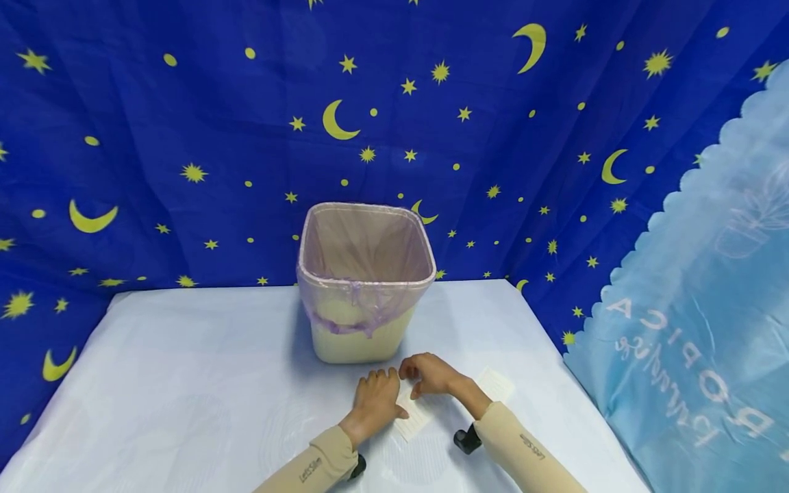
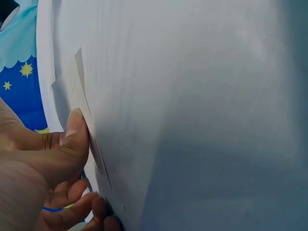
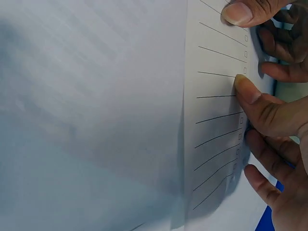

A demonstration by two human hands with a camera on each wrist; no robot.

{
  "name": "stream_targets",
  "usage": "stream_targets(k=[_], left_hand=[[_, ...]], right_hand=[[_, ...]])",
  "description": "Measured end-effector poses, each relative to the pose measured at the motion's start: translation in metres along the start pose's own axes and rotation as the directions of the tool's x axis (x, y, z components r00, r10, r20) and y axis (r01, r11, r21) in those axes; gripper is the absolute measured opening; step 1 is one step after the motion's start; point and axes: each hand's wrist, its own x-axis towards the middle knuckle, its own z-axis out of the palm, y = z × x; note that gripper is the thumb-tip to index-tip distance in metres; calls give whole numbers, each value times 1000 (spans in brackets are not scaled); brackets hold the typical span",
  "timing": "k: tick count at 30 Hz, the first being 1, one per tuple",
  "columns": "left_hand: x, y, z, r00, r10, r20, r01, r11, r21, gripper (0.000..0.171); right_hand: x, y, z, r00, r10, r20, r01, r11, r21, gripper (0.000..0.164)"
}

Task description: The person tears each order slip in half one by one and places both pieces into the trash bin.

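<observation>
My left hand (image 1: 374, 402) and right hand (image 1: 434, 375) meet at a small sheet of lined paper (image 1: 414, 418), just in front of the bin. In the right wrist view the paper (image 3: 214, 85) has ruled lines with small boxes along one side. Both thumbs lie on its margin, a short way apart, with fingers curled behind that edge. The left wrist view shows the paper (image 2: 77, 89) nearly edge-on, pinched beneath the left thumb (image 2: 73, 139). How far it is raised from the table is hard to tell.
A pale bin (image 1: 351, 346) lined with a purple bag (image 1: 335, 311) stands behind the hands. Another pale lined sheet (image 1: 498, 383) lies beyond the right wrist. White cloth (image 1: 185, 370) covers the table. Blue star-patterned curtain (image 1: 216, 123) hangs behind, and a light-blue cloth (image 1: 696, 294) at the right.
</observation>
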Motion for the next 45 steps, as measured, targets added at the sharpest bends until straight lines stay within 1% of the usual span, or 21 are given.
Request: stream_targets(k=[5,8,11,14,16,19,21,23,26,28,29,31,33,35,36,38,41,43,45], left_hand=[[-1,-1,0,1000,5,23,-5,1000,-24,51],[-3,-1,0,1000,20,9,-20,1000,-25,46],[-4,-2,1,999,32,2,-32,999,-29,44],[-4,-5,-1,999,48,22,-47,997,-56,43],[-3,-8,-3,997,59,40,-55,994,-98,40],[-1,-14,-5,995,77,70,-61,976,-207,34],[0,-18,-7,992,88,89,-59,957,-283,30],[1,-22,-10,990,95,108,-52,938,-342,23],[-1,-30,-12,986,98,132,-39,919,-393,16],[-4,-35,-14,984,98,151,-24,905,-425,19],[-6,-37,-16,982,98,159,-20,899,-437,22],[-9,-42,-21,982,101,160,-20,896,-444,19],[-11,-48,-28,980,112,164,-30,900,-436,15],[-12,-54,-36,979,131,157,-56,911,-408,12],[-12,-57,-40,978,143,155,-70,913,-403,11],[-14,-63,-50,972,166,165,-90,915,-393,9],[-16,-70,-64,962,203,182,-116,910,-399,7],[-16,-73,-73,955,226,191,-138,911,-390,7],[-16,-74,-81,951,248,186,-164,912,-377,8]], right_hand=[[0,4,4,1000,-2,13,1,997,71,27],[-1,6,7,1000,-10,5,9,998,55,24],[-3,6,7,1000,-26,-10,26,1000,14,23],[-4,5,5,1000,-28,0,28,1000,-4,24],[-5,3,4,999,-33,18,33,999,20,25],[-5,-2,1,999,-38,35,35,996,81,27],[-5,-7,-1,999,-35,36,30,992,124,28],[-3,-11,-3,999,-38,22,35,989,144,27],[0,-18,-5,998,-56,-9,57,986,160,24],[2,-20,-6,997,-78,-25,81,983,165,22],[3,-22,-6,996,-85,-27,88,981,172,22],[4,-26,-7,994,-101,-30,104,980,168,21],[5,-32,-9,993,-112,-25,114,984,138,15],[5,-39,-11,992,-124,-22,126,987,99,8],[6,-43,-12,991,-135,-22,136,988,78,6],[7,-50,-14,988,-150,-26,151,987,47,8],[8,-61,-17,985,-166,-43,166,986,17,12],[9,-67,-19,984,-165,-64,165,986,-5,13],[10,-74,-22,983,-162,-82,160,987,-27,13]])
